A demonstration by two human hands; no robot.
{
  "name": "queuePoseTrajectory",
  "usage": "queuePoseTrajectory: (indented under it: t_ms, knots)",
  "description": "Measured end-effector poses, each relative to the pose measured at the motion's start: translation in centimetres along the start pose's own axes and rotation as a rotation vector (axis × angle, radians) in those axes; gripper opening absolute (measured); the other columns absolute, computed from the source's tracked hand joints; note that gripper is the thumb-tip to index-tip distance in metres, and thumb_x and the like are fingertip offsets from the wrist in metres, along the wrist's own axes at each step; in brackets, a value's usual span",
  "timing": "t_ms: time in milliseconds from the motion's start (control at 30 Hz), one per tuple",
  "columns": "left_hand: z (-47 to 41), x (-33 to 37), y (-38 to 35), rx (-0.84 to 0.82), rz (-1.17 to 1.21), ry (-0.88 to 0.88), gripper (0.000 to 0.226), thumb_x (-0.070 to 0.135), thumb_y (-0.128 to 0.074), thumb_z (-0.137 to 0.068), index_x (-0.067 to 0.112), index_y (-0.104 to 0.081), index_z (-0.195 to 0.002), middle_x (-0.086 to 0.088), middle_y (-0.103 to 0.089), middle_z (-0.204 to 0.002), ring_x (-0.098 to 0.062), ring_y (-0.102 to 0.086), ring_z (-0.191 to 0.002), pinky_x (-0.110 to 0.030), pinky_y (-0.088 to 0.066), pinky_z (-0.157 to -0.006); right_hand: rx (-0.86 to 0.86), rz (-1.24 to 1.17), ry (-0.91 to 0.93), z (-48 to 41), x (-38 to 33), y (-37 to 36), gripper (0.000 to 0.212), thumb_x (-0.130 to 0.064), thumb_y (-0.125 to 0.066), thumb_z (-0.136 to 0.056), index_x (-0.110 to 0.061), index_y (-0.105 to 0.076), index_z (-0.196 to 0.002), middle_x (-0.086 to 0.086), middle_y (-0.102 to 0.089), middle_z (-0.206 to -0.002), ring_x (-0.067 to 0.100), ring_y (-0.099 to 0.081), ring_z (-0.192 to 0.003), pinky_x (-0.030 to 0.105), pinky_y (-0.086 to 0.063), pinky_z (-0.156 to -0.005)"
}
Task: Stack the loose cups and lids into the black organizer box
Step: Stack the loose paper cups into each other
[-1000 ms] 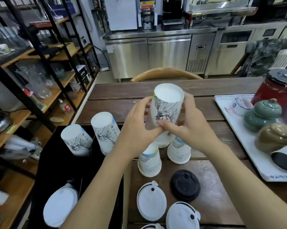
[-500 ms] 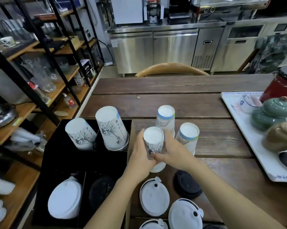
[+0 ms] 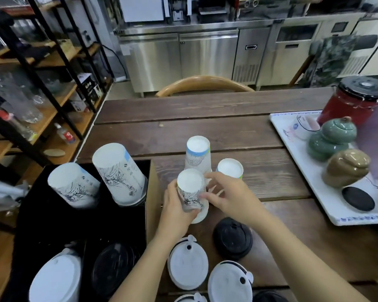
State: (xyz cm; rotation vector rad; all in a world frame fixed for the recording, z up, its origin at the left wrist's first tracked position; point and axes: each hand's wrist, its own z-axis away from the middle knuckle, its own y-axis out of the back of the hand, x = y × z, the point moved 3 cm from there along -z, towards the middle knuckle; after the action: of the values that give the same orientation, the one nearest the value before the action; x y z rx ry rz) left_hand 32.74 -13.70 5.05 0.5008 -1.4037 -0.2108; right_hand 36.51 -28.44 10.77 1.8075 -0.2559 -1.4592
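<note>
An upside-down white paper cup stack point(image 3: 191, 194) with ink drawings stands on the wooden table point(image 3: 205, 110). My left hand point(image 3: 177, 211) wraps its left side. My right hand point(image 3: 229, 197) touches its right side with the fingertips. Just behind stand two more upside-down cups, a tall one point(image 3: 198, 154) and a short one point(image 3: 230, 168). The black organizer box point(image 3: 53, 225) at the left holds two cup stacks point(image 3: 118, 173) point(image 3: 72, 185), white lids point(image 3: 57, 280) and black lids point(image 3: 113, 267). Loose white lids point(image 3: 187, 263) point(image 3: 228, 282) and a black lid point(image 3: 232, 237) lie near me.
A white tray point(image 3: 310, 186) at the right carries ceramic jars point(image 3: 332, 139) point(image 3: 346, 167), a small cup and a black lid point(image 3: 358, 198). A red jar point(image 3: 356, 101) stands behind it. A chair back point(image 3: 203, 82) is at the far edge, shelving point(image 3: 42, 68) to the left.
The cup I held up in both hands has come down onto another cup on the table. My right hand has loosened to a fingertip touch.
</note>
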Motion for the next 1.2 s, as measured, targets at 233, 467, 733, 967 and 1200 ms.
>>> queuePoseTrajectory:
  t_ms: [233, 467, 733, 967, 1200]
  knots:
    - [-0.9, 0.5, -0.8, -0.057, 0.0, -0.014, 0.087, 0.005, -0.078, -0.069, 0.021, -0.028, -0.138, -0.003, -0.037, -0.138, -0.012, -0.038, -0.127, -0.026, -0.033, -0.102, 0.53, -0.106, -0.045, 1.0, 3.9, 2.8, 0.064, -0.032, -0.07, -0.073, -0.008, -0.046, -0.126, -0.004, -0.047, -0.114, 0.007, -0.046, -0.107, 0.027, -0.039, -0.092]
    - [-1.0, 0.5, -1.0, -0.066, -0.013, -0.022, 0.086, 0.007, -0.078, -0.069, 0.024, -0.028, -0.137, 0.003, -0.037, -0.133, -0.011, -0.038, -0.126, -0.027, -0.033, -0.105, 0.298, -0.272, -0.192, 0.1, 7.8, 0.0, 0.093, -0.023, -0.08, -0.071, -0.022, -0.021, -0.143, -0.001, -0.034, -0.148, 0.014, -0.032, -0.137, 0.037, -0.029, -0.114]
    - [-1.1, 0.7, -1.0, -0.093, -0.019, -0.015, 0.086, 0.012, -0.078, -0.071, 0.028, -0.026, -0.137, 0.004, -0.037, -0.137, -0.011, -0.037, -0.129, -0.037, -0.036, -0.109, 0.522, -0.36, -0.15, -0.3, 7.3, 2.6, 0.067, -0.031, -0.076, -0.067, -0.057, -0.032, -0.109, -0.004, -0.05, -0.125, 0.018, -0.054, -0.114, 0.049, -0.046, -0.098]
    - [-1.1, 0.9, -1.6, -0.1, -0.003, 0.002, 0.083, 0.02, -0.08, -0.071, 0.029, -0.029, -0.135, 0.002, -0.038, -0.136, -0.015, -0.04, -0.126, -0.043, -0.04, -0.106, 0.801, -0.433, 0.06, -0.1, 1.6, 8.3, 0.075, -0.041, -0.068, -0.067, -0.02, -0.029, -0.128, -0.009, -0.046, -0.119, 0.013, -0.054, -0.11, 0.029, -0.05, -0.088]
    - [-1.4, 0.5, -1.4, -0.178, 0.11, 0.134, 0.078, 0.032, -0.082, -0.059, 0.027, -0.042, -0.126, 0.001, -0.05, -0.13, -0.014, -0.049, -0.122, -0.042, -0.044, -0.104, 0.569, -0.37, 0.315, -0.6, -3.6, 6.8, 0.074, -0.035, -0.069, -0.071, -0.013, -0.028, -0.129, -0.013, -0.04, -0.125, -0.004, -0.046, -0.115, 0.022, -0.047, -0.086]
